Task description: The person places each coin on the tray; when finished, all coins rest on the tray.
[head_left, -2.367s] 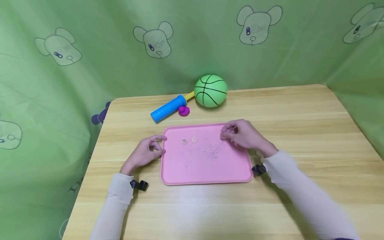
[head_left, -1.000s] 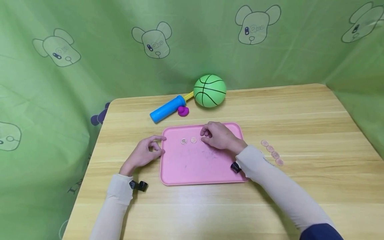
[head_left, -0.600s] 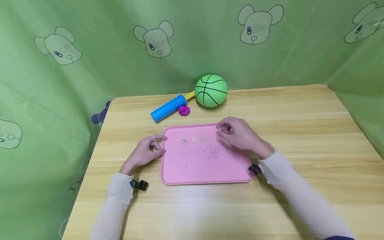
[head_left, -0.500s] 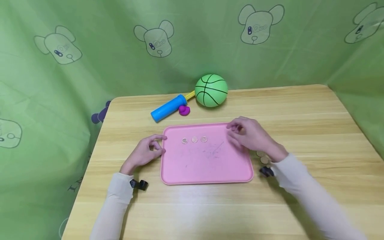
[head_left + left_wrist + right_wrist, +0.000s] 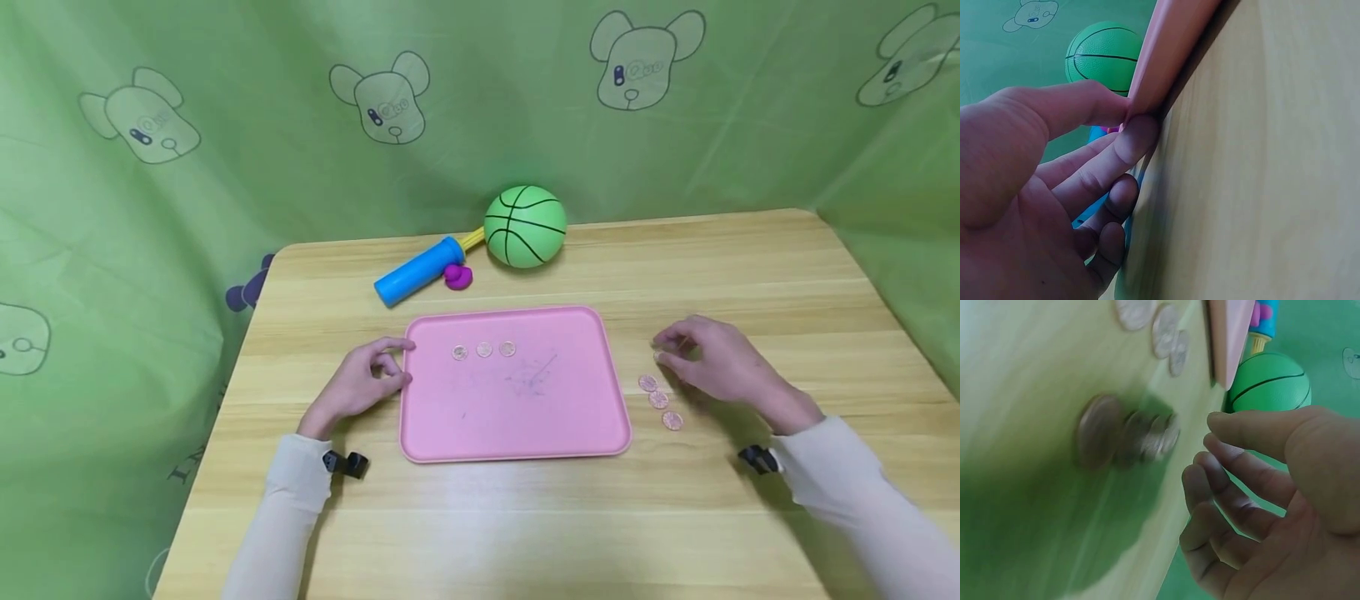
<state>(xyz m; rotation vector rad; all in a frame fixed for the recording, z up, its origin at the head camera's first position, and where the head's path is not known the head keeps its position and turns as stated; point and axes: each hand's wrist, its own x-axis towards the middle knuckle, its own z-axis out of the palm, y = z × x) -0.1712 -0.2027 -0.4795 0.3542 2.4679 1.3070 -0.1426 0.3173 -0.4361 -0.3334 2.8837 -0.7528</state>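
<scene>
My left hand [image 5: 363,379] holds the left rim of the pink tray [image 5: 517,433], thumb and index finger at its edge in the left wrist view. Three coins [image 5: 483,349] lie in a row near the tray's far side. My right hand [image 5: 712,358] is over the table right of the tray, with a gap between thumb and fingers and nothing in it. A row of several coins [image 5: 1100,431] lies close by its fingertips in the right wrist view; in the head view the hand hides most of this row. Three more coins [image 5: 658,400] lie between that hand and the tray.
Behind the tray, a green ball [image 5: 525,227] with black lines stands near the table's back edge. Beside it lie a blue pump [image 5: 420,271] with a yellow end and a small purple duck [image 5: 458,277]. A green curtain [image 5: 480,108] hangs behind the wooden table [image 5: 480,533].
A third coin now lies at the right end of the row on the tray. My right hand has left the tray and moved right to the table coins. My left hand stays put.
</scene>
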